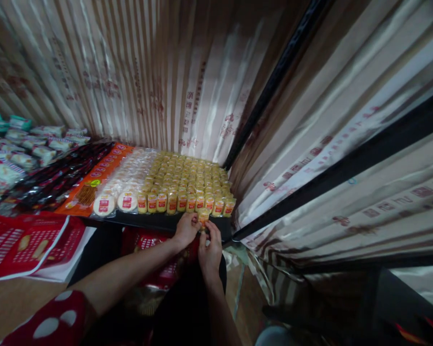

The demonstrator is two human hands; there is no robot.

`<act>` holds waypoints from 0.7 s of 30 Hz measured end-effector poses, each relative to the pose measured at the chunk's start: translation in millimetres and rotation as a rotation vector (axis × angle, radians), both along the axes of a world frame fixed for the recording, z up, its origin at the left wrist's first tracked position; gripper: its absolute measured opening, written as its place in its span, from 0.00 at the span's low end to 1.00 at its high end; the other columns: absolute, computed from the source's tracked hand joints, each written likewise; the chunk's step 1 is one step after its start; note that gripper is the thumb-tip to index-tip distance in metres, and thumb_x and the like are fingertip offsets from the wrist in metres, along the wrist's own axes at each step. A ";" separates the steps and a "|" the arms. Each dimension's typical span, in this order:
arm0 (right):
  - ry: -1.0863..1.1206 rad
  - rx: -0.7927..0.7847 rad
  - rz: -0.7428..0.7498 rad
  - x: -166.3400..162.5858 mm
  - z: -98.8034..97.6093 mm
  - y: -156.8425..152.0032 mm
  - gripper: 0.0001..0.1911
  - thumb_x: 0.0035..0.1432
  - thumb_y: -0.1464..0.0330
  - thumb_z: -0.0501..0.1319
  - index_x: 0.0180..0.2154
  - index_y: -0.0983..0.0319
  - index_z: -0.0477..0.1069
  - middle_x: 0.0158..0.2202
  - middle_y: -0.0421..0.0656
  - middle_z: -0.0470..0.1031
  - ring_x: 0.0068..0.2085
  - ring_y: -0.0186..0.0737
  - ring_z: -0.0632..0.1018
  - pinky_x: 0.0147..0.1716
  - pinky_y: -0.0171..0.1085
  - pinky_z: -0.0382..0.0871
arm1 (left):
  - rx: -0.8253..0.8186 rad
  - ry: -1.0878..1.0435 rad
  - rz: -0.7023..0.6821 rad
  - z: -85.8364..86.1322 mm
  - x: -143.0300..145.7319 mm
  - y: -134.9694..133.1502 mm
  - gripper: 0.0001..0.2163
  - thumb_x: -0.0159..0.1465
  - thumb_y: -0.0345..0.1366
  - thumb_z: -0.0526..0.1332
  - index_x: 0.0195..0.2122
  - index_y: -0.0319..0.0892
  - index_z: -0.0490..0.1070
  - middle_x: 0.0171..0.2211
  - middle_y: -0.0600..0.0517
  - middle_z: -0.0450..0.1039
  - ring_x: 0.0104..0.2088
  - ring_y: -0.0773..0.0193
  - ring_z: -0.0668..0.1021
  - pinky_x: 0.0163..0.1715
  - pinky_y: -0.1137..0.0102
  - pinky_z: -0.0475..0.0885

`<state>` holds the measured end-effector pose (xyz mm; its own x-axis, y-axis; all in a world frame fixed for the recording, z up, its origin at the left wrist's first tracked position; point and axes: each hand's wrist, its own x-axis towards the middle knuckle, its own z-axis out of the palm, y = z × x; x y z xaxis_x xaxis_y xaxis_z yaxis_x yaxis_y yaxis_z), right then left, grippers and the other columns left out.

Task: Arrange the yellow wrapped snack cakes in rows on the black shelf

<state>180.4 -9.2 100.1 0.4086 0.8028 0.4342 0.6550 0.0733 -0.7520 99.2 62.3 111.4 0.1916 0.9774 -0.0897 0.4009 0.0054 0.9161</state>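
Observation:
Between both hands, at the front edge of a dark shelf, is a small yellow wrapped snack pack with an orange-red label. My left hand pinches its left side. My right hand has its fingers closed on the right side of the same pack. Just behind it stand rows of matching yellow snack packs, their red labels facing me. To their left lie round white crackers in clear wrappers, lined up in columns.
Farther left are an orange snack bag, dark shiny packets and several white wrapped packs. A red-and-white bag lies at the lower left. Striped curtains and black poles bound the back and right.

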 end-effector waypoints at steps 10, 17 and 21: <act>-0.082 -0.020 -0.177 11.7 -16.5 7.4 0.21 0.60 0.68 0.46 0.53 0.66 0.64 0.56 0.56 0.62 0.57 0.49 0.64 0.52 0.52 0.60 | 0.042 0.132 -0.020 7.3 40.4 6.0 0.08 0.57 0.27 0.61 0.39 0.41 0.72 0.36 0.52 0.72 0.37 0.66 0.74 0.40 0.72 0.68; -0.090 -0.036 -0.116 17.0 -26.4 16.3 0.22 0.60 0.70 0.45 0.54 0.68 0.63 0.56 0.56 0.64 0.58 0.46 0.63 0.53 0.50 0.60 | 0.055 0.187 0.030 -0.7 43.2 10.3 0.10 0.59 0.28 0.60 0.42 0.40 0.71 0.39 0.50 0.71 0.39 0.65 0.74 0.41 0.71 0.68; -0.076 -0.034 -0.090 15.9 -29.3 25.1 0.22 0.60 0.71 0.44 0.54 0.68 0.63 0.55 0.56 0.64 0.58 0.46 0.63 0.53 0.49 0.61 | 0.081 0.220 0.040 -4.8 38.4 15.8 0.09 0.59 0.28 0.59 0.42 0.40 0.70 0.39 0.50 0.71 0.39 0.64 0.74 0.42 0.71 0.68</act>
<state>196.3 15.9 70.8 0.4466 0.7792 0.4397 0.7133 -0.0135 -0.7007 137.5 78.0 106.5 0.1375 0.9894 -0.0458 0.5917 -0.0450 0.8049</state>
